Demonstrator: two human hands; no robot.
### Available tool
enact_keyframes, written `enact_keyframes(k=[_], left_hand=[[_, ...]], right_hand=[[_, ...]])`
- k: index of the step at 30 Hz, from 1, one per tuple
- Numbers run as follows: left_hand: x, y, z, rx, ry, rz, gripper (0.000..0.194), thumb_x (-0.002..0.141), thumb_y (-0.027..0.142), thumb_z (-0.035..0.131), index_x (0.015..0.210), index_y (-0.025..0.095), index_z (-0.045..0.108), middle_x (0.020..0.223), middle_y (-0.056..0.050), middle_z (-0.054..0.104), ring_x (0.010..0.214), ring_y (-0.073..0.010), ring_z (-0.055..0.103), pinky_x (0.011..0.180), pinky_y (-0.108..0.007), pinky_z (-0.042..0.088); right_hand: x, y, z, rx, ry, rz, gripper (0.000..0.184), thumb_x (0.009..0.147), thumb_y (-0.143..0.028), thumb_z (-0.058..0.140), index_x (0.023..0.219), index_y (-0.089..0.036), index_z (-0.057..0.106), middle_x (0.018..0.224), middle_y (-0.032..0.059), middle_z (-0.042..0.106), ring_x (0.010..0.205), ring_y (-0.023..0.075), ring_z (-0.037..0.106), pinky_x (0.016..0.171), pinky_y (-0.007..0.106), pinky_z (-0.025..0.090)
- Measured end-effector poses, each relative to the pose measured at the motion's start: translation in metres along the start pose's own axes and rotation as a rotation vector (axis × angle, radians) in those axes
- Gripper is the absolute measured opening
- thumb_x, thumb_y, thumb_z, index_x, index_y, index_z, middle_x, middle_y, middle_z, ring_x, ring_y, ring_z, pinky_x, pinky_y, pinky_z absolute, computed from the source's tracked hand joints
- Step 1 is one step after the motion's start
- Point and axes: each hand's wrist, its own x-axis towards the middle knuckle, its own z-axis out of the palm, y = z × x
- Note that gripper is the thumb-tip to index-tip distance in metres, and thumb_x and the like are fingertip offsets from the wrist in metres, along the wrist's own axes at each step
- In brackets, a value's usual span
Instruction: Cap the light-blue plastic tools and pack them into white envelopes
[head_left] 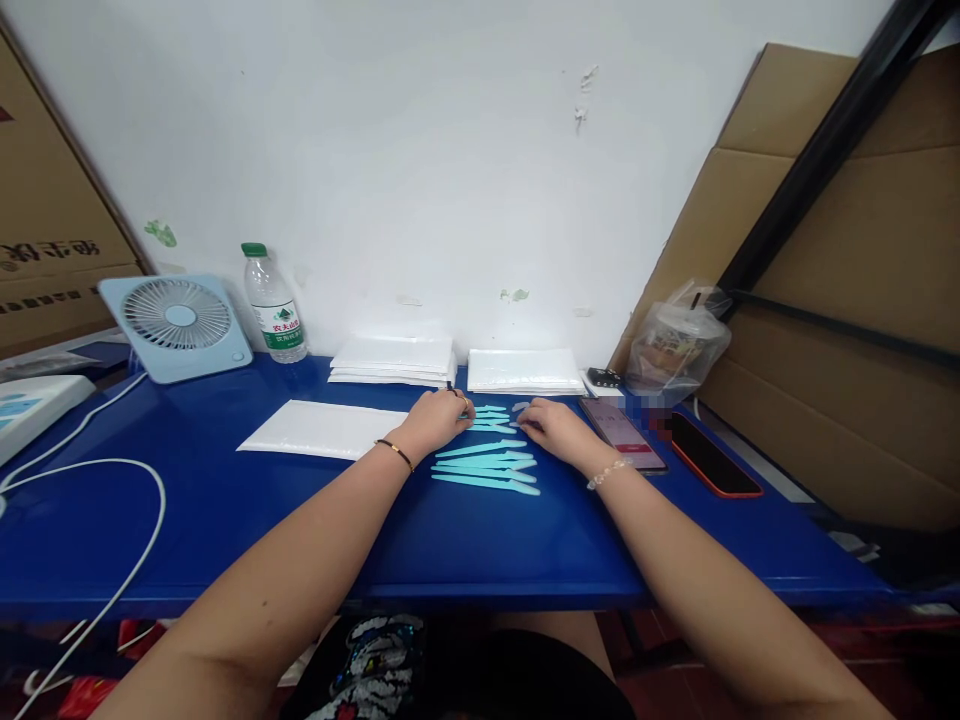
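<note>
Several teal eyebrow razors (pixel 480 465) lie side by side on the blue table, with handles to the left and blade ends to the right. My left hand (pixel 436 418) is closed at the handle ends of the far razors, its fingertips pinching at one of them. Facing it, my right hand (pixel 556 432) has its fingers bent together at the blade ends. A small translucent piece (pixel 519 407) shows at its fingertips. A white padded envelope (pixel 315 428) lies flat, partly behind my left wrist.
Against the wall stand two stacks of white envelopes, a left stack (pixel 394 358) and a right stack (pixel 525 370). A water bottle (pixel 276 310) and blue fan (pixel 180 325) are left. Two phones, one pinkish (pixel 622 435) and one orange-edged (pixel 716 460), and a bagged cup (pixel 679 340) sit right.
</note>
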Motion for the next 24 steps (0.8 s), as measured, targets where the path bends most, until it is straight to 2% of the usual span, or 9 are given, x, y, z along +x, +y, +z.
enact_keyframes(k=[2, 4, 8, 10, 12, 15, 17, 21, 24], left_hand=[[0.0, -0.002, 0.001, 0.001, -0.014, -0.004, 0.019, 0.081, 0.027, 0.05, 0.084, 0.021, 0.068, 0.088, -0.005, 0.067, 0.084, -0.0202, 0.059, 0.07, -0.027, 0.041], [0.001, -0.003, 0.002, -0.002, -0.01, -0.01, 0.02, 0.082, 0.025, 0.048, 0.082, 0.02, 0.067, 0.086, -0.006, 0.067, 0.081, -0.0199, 0.06, 0.067, -0.026, 0.041], [0.001, -0.004, 0.002, -0.052, -0.016, 0.006, 0.019, 0.08, 0.032, 0.052, 0.084, 0.021, 0.067, 0.083, -0.005, 0.068, 0.081, -0.0204, 0.06, 0.062, -0.026, 0.039], [0.001, -0.004, 0.002, -0.076, -0.031, 0.019, 0.019, 0.078, 0.036, 0.056, 0.085, 0.022, 0.067, 0.082, -0.003, 0.068, 0.079, -0.02, 0.06, 0.061, -0.026, 0.038], [0.001, -0.004, 0.002, -0.082, -0.042, 0.021, 0.017, 0.076, 0.035, 0.058, 0.083, 0.023, 0.067, 0.082, -0.002, 0.068, 0.077, -0.0192, 0.06, 0.059, -0.025, 0.037], [0.001, -0.003, 0.001, -0.069, -0.044, 0.003, 0.012, 0.076, 0.028, 0.057, 0.077, 0.022, 0.068, 0.079, -0.002, 0.068, 0.073, -0.0187, 0.06, 0.058, -0.025, 0.036], [0.001, -0.002, 0.0, -0.06, -0.038, -0.004, 0.012, 0.077, 0.028, 0.057, 0.076, 0.021, 0.067, 0.077, -0.003, 0.068, 0.072, -0.019, 0.06, 0.057, -0.025, 0.036], [0.001, 0.003, -0.003, -0.059, -0.068, -0.008, 0.019, 0.074, 0.039, 0.061, 0.078, 0.021, 0.067, 0.08, -0.003, 0.068, 0.07, -0.0183, 0.06, 0.056, -0.024, 0.036], [0.001, 0.009, -0.004, 0.023, -0.064, 0.01, 0.015, 0.077, 0.031, 0.056, 0.076, 0.02, 0.067, 0.081, -0.005, 0.068, 0.07, -0.0179, 0.06, 0.057, -0.025, 0.037]], right_hand=[[0.001, -0.003, 0.002, -0.109, -0.018, 0.053, 0.016, 0.078, -0.009, 0.051, 0.079, -0.017, 0.065, 0.082, 0.0077, 0.061, 0.067, 0.0163, 0.055, 0.064, 0.027, 0.04], [0.0, -0.005, 0.002, -0.105, -0.007, 0.1, 0.013, 0.073, -0.007, 0.053, 0.077, -0.017, 0.061, 0.076, 0.0058, 0.059, 0.063, 0.0154, 0.053, 0.06, 0.026, 0.038], [-0.005, -0.001, -0.005, 0.191, 0.096, 0.149, 0.026, 0.074, -0.012, 0.05, 0.097, -0.021, 0.059, 0.065, -0.0019, 0.057, 0.056, 0.0128, 0.049, 0.056, 0.023, 0.038], [-0.007, 0.003, -0.008, 0.319, 0.142, 0.217, 0.023, 0.076, -0.016, 0.048, 0.093, -0.02, 0.062, 0.065, -0.0016, 0.058, 0.055, 0.0126, 0.05, 0.055, 0.024, 0.04], [-0.007, 0.008, -0.008, 0.472, 0.131, 0.3, 0.017, 0.077, -0.021, 0.05, 0.087, -0.018, 0.064, 0.065, 0.0006, 0.061, 0.056, 0.0133, 0.054, 0.055, 0.025, 0.043], [-0.007, 0.015, -0.006, 0.68, 0.08, 0.365, 0.023, 0.077, -0.029, 0.058, 0.093, -0.015, 0.064, 0.064, 0.0022, 0.063, 0.057, 0.0152, 0.059, 0.056, 0.027, 0.048], [-0.008, 0.018, -0.005, 0.65, 0.077, 0.344, 0.025, 0.075, -0.032, 0.063, 0.091, -0.015, 0.066, 0.065, 0.0028, 0.063, 0.057, 0.0154, 0.059, 0.055, 0.028, 0.048], [-0.008, 0.019, -0.007, 0.419, 0.157, 0.22, 0.022, 0.074, -0.038, 0.066, 0.081, -0.018, 0.07, 0.08, 0.0053, 0.065, 0.064, 0.0154, 0.057, 0.06, 0.029, 0.048], [-0.009, 0.018, -0.009, 0.474, 0.134, 0.223, 0.025, 0.079, -0.04, 0.061, 0.088, -0.018, 0.07, 0.079, 0.0049, 0.065, 0.061, 0.0147, 0.058, 0.058, 0.029, 0.048]])
